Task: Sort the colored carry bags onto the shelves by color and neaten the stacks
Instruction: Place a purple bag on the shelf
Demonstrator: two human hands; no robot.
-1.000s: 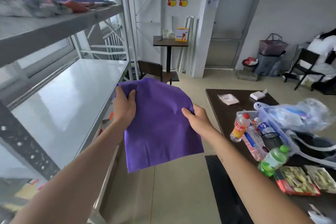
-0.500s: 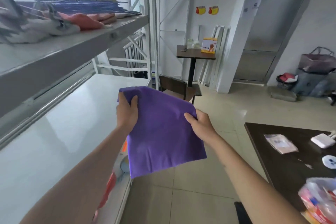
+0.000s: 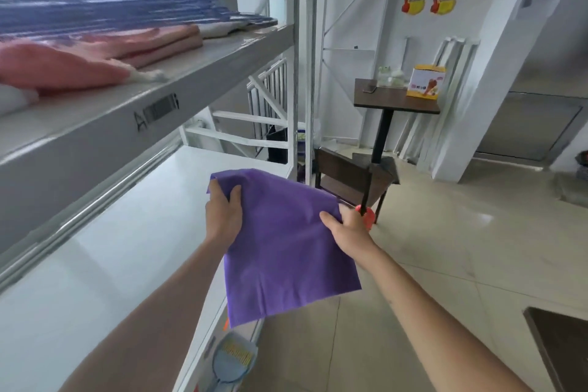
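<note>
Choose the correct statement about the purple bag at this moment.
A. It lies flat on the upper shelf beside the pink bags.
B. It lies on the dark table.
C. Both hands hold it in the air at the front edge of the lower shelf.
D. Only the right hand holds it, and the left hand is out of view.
C: the left hand and the right hand each grip an upper corner of the purple bag, which hangs in the air at the front edge of the lower shelf.

both hands (image 3: pixel 222 213) (image 3: pixel 348 227) gripping (arms outstretched)
</note>
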